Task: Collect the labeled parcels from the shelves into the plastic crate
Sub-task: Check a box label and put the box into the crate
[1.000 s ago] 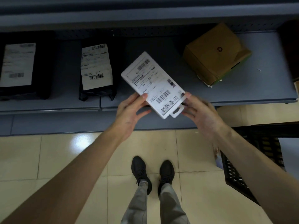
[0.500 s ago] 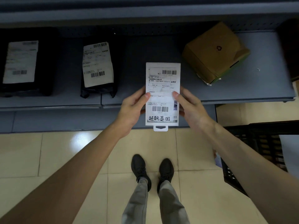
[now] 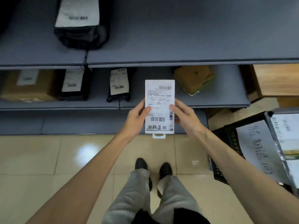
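Parcel went from skewed a second ago to square-on, and the view pulled back, so a higher shelf and more of the crate showed. Nearest: grey trouser legs and dark shoes (image 3: 153, 167) on the tiled floor (image 3: 48, 159).

Left hand (image 3: 137, 118) and right hand (image 3: 186, 118) each pinched a long edge of the white parcel (image 3: 159, 109). The thumbs lay on the label face and the other fingers curled behind it. The parcel hung in the air in front of the lower shelf's (image 3: 226, 97) front edge, touching no shelf.

Its long axis ran straight away from the person. The hang-tab end pointed back at the feet, the top barcode end pointed at the shelf, and the label face was up.

Black crate (image 3: 224, 152) stood on the floor to the right, already holding a handwritten sheet and wrapped parcels.

Likely risks:
- The edge-only pinch on a thin, flat pack could slip during a one-hand handover.
- Dropped flat onto the sloping load, the pack could slide off the crate's near rim.
- A swing to the right could clip the shelf corner.

Further back on the lower shelf were a black bag (image 3: 119, 84) near the front edge, a tilted cardboard box (image 3: 194, 78) toward the right end, and more labeled parcels at the left end. On the upper shelf (image 3: 178, 38), one labeled black bag (image 3: 80, 21) lay left of centre.
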`<state>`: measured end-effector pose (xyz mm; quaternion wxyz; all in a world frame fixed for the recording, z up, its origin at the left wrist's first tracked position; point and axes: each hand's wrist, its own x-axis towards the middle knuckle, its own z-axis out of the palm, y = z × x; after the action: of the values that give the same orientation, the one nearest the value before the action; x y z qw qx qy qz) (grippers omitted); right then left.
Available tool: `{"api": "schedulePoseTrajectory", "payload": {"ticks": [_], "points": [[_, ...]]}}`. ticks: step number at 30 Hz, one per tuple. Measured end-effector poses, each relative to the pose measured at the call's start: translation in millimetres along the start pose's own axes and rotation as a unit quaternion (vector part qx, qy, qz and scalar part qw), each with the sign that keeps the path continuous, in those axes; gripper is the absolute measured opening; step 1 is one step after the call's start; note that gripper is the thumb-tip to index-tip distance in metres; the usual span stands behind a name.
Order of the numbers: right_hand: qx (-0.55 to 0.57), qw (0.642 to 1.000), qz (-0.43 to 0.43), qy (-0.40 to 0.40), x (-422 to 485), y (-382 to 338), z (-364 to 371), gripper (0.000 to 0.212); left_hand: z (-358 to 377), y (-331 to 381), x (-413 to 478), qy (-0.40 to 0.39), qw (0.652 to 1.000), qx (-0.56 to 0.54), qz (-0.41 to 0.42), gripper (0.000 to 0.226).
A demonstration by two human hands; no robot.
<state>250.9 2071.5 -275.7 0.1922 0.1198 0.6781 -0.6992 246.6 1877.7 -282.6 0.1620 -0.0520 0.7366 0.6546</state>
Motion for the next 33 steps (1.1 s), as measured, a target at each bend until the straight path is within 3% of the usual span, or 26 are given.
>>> {"api": "schedulePoseTrajectory", "payload": {"ticks": [7, 13, 25, 33], "points": [[-0.04, 0.998, -0.049, 0.007, -60.4, -34.0, -6.3, 0.039, 13.2, 40.8, -53.8, 0.003, 1.0, 0.008, 0.026, 0.04], [-0.047, 0.991, -0.125, 0.018, -75.7, -84.9, -14.7, 0.038, 15.5, 94.3, -57.2, 0.001, 0.994, 0.016, 0.107, 0.04], [-0.083, 0.949, -0.293, 0.082, -62.3, -253.9, -28.4, 0.029, 7.9, 262.6, -23.2, 0.034, 0.963, 0.016, 0.266, 0.041], [-0.113, 0.92, -0.367, 0.082, -66.3, -342.9, -27.6, 0.03, -0.6, 352.2, -19.6, 0.071, 0.94, 0.01, 0.334, 0.039]]}}
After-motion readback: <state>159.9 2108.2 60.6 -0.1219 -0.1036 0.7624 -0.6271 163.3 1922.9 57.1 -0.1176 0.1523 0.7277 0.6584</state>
